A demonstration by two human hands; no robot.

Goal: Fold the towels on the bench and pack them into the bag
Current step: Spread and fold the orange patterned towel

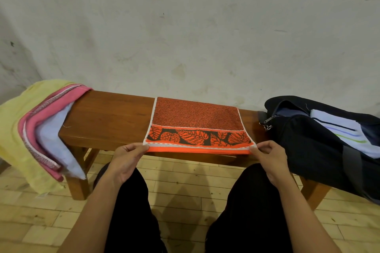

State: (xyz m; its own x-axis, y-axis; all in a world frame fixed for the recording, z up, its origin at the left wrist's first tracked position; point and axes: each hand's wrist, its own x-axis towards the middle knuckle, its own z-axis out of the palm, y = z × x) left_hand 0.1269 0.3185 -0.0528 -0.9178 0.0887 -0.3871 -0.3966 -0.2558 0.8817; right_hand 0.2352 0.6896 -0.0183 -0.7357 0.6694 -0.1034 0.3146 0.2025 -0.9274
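Observation:
An orange towel (197, 123) with a black leaf border lies folded flat across the middle of the wooden bench (107, 117). My left hand (125, 160) pinches its near left corner and my right hand (269, 158) pinches its near right corner, both at the bench's front edge. On the bench's right end a dark bag (312, 146) lies unzipped, with a white towel (345, 131) with thin coloured stripes showing inside. Over the left end hang a yellow towel (18, 121), a pink towel (41, 113) and a white towel (55, 139), draped in layers.
A stained plaster wall (185, 26) runs right behind the bench. My knees in black trousers (131, 211) are close in front of the bench, over a pale wooden floor (185, 191). Bare bench top (111, 113) shows between the orange towel and the draped pile.

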